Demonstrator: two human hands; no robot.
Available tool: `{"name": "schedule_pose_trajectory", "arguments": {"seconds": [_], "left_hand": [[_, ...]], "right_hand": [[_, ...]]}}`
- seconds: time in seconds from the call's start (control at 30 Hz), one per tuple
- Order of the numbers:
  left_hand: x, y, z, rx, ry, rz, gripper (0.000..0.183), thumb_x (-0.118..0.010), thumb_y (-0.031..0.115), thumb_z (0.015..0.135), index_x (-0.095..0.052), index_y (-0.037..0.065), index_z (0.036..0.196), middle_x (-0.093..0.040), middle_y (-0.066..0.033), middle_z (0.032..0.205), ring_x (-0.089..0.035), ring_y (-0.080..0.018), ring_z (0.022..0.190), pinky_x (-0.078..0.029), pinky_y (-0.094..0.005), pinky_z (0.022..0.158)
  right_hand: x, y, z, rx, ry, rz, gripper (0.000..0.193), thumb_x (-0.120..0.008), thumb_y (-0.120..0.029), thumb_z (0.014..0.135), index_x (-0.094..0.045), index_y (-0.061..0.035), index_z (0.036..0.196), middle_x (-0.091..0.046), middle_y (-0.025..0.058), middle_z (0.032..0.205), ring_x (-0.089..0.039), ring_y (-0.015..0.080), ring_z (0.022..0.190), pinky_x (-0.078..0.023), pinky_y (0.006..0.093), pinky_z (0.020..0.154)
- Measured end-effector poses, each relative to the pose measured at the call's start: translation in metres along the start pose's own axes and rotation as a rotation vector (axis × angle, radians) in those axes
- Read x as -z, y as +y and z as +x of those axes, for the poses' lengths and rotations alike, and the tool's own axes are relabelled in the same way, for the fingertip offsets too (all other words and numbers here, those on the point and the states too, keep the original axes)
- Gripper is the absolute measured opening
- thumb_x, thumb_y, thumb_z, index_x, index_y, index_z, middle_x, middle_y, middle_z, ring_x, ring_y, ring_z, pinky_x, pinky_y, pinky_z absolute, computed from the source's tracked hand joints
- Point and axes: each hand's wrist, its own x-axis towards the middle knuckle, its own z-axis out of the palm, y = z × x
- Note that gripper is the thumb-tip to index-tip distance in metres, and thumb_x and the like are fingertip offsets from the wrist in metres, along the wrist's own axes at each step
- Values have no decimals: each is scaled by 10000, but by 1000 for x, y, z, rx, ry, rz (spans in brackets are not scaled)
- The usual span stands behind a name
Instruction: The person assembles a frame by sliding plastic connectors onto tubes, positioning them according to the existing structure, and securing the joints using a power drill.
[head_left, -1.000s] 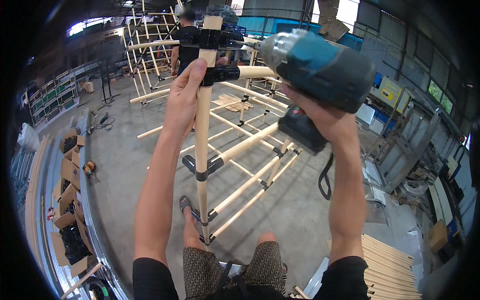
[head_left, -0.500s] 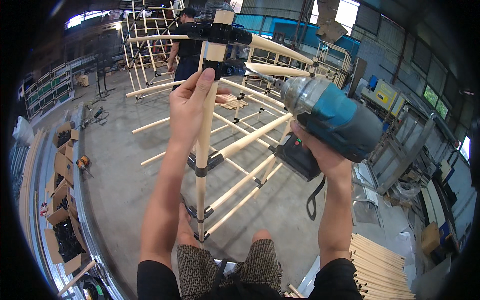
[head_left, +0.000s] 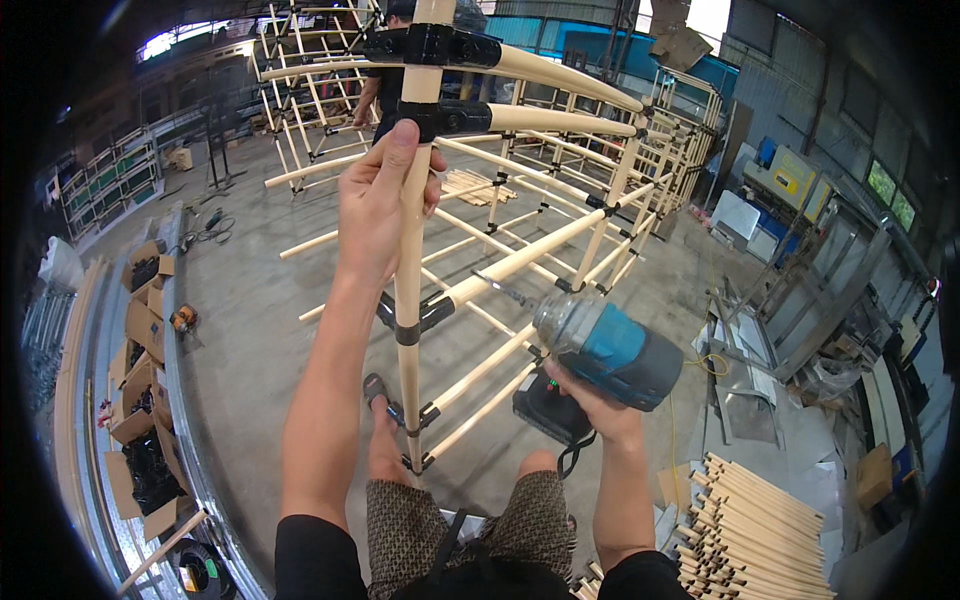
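The power drill [head_left: 610,350] is lower than in the previous frame, in which its bit [head_left: 502,287] is at the lower black connector [head_left: 445,120]; one second ago the bit is at the upper black connector [head_left: 430,46]. The bit is now well apart from both connectors. The left hand [head_left: 378,205] remains on the upright pole [head_left: 408,265], beside the lower connector.

Position: the drill is in the air to the right of the upright pole, above the person's right knee [head_left: 537,462] in the view. The bit crosses in front of a pale rail [head_left: 545,248]; contact between the two cannot be determined.

Orientation: the drill's long axis runs from the rear housing at lower right to the bit tip at upper left, directed away from the body and toward the pole side. The battery pack [head_left: 548,408] lies below and to the left of the housing, with a wrist strap [head_left: 570,462] hanging from it. The pole's long axis is near vertical.

Hand pose: the right hand [head_left: 600,408] is wrapped around the drill handle, its forearm rising from the lower edge. The left hand is clamped around the pole, thumb upward along the near face, fingers behind; its forearm rises steeply.
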Motion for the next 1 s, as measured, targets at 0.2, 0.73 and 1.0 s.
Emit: {"name": "schedule_pose_trajectory", "arguments": {"seconds": [0.2,0.73,1.0], "left_hand": [[-13,-5,0,-51,58,52,467,-609,482,945,-649,35,816,-605,-32,723,-529,-63,535,-398,-204,457],[-9,-9,-7,-139,15,192,438,-558,458,985,-592,28,907,-592,-67,814,-512,-88,614,-397,-225,530],[12,-5,3,-15,-172,20,399,-521,419,1012,-540,23,963,-539,-93,861,-464,-101,679,-388,-234,594]], "right_hand": [[-7,15,-10,-277,75,192,205,-829,-40,749,-670,-50,878,-650,13,781,-577,102,608,-471,254,543],[-34,87,-68,-338,-5,273,225,-814,-33,757,-644,-56,903,-630,15,759,-565,112,602,-452,263,541],[-29,106,-85,-495,158,323,229,-810,-22,756,-646,-48,914,-641,27,779,-567,117,609,-457,265,551]]}}
